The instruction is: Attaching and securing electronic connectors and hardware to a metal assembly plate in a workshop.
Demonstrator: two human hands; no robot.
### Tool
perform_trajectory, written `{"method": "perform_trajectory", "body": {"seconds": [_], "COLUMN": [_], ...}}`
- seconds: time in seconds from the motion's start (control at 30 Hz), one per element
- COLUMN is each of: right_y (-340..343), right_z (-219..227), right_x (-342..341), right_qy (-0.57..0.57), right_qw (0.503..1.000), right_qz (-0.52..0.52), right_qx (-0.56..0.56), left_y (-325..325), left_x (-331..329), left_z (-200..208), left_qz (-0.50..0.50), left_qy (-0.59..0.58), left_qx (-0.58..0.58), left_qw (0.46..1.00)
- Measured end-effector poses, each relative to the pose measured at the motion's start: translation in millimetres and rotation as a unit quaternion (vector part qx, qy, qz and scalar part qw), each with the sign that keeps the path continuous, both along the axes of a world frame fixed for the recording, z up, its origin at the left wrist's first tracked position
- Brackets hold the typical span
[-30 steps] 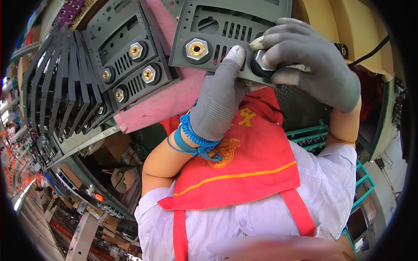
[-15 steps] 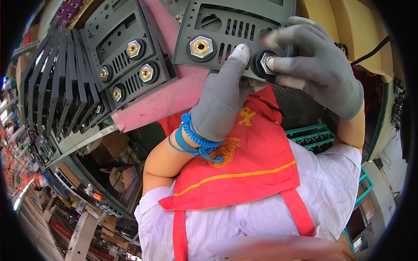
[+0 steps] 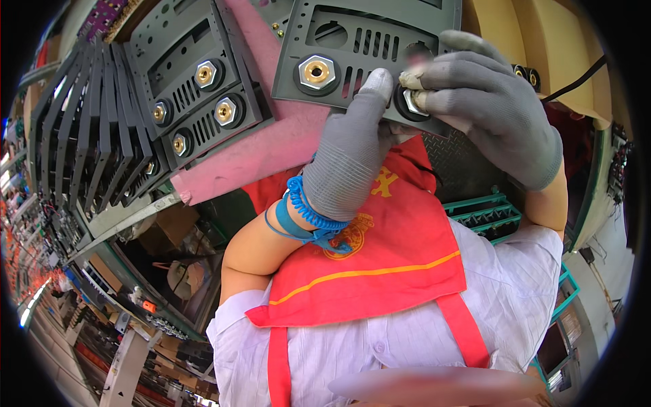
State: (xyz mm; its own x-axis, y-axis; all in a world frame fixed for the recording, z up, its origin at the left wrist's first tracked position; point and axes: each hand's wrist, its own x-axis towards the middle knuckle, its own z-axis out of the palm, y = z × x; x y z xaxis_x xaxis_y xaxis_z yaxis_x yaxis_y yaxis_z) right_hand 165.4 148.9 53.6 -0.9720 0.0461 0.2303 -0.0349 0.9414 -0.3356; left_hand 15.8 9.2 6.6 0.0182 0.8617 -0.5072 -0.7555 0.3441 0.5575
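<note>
A grey metal panel (image 3: 366, 51) with slots and a brass socket in a hex nut (image 3: 316, 72) lies tilted on a pink mat (image 3: 271, 146). My left hand (image 3: 352, 149), in a grey glove with a blue coiled wrist strap, grips the panel's lower edge from beneath, thumb up against its face. My right hand (image 3: 488, 108), also gloved, pinches a second silver hex nut (image 3: 412, 100) at the panel's right socket with fingertips closed around it.
A row of several similar grey panels (image 3: 196, 95) with brass sockets stands stacked at the left. A yellow surface (image 3: 542, 34) and black cable lie at top right. Green racks (image 3: 488, 214) sit below right. A red vest over a white shirt fills the lower middle.
The panel has shifted slightly right and upward in view. My right hand's fingertips have tightened around the right nut and turned on it. The left hand keeps its hold.
</note>
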Motion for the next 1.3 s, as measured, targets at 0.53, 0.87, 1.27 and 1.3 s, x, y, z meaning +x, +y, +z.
{"method": "perform_trajectory", "body": {"seconds": [0.53, 0.87, 1.27, 1.3], "right_y": [-5, -31, -75, -75], "right_z": [31, 14, -6, -12], "right_x": [15, -25, -158, -167], "right_qy": [0.008, -0.012, 0.052, 0.075], "right_qw": [0.992, 0.973, 0.998, 0.997], "right_qz": [-0.105, -0.108, -0.016, -0.017], "right_qx": [-0.062, -0.204, -0.009, 0.019], "left_y": [3, -23, -85, -95], "left_x": [4, -11, -96, -97], "left_z": [11, 6, 30, 33], "left_qz": [0.062, 0.041, 0.121, 0.128], "left_qy": [-0.068, 0.346, 0.238, 0.242], "left_qx": [-0.057, 0.092, 0.051, 0.05], "left_qw": [0.994, 0.933, 0.962, 0.96]}}
